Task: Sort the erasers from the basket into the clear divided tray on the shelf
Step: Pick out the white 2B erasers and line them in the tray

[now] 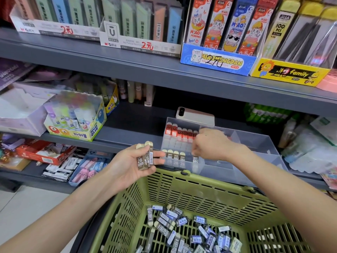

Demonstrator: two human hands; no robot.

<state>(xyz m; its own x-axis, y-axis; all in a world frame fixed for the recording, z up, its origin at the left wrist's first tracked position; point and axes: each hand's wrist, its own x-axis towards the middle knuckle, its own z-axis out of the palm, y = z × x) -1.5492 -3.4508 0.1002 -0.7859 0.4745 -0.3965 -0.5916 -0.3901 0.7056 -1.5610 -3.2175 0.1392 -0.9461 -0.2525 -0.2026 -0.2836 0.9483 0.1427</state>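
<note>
- Left hand [135, 167]: palm up beside the far-left rim of the green basket [182, 187]. The fingers curl round a small bundle of brown-sleeved erasers [145, 158], white ends upward, with "2B" on the sleeves.
- Right hand [209, 145]: knuckles up inside the clear divided tray [269, 143], fingertips bent down onto a single eraser [195, 159] standing in the front row. The eraser's top is hidden, so it cannot be told whether the fingers pinch it or merely touch it.
- Tray contents: four upright brown erasers [173, 155] stand left of the single one, and a back row of red-sleeved erasers [179, 133] stands behind them.
- Basket floor: loose erasers [182, 230] lie in a heap, several marked "2B".
- Legible writing: "POWER GLUE" on the glue box [91, 132]; "M&G" and a red "2元" on the white display box [142, 45]; "MIAOMENGDAN" on the blue box [217, 61]; "family" on the yellow box [290, 73].
- Edges: the tray sits at the front of the shelf [127, 125], its front wall just behind the basket's far rim. A phone [195, 115] lies just behind its back wall, under the upper shelf [164, 75].
</note>
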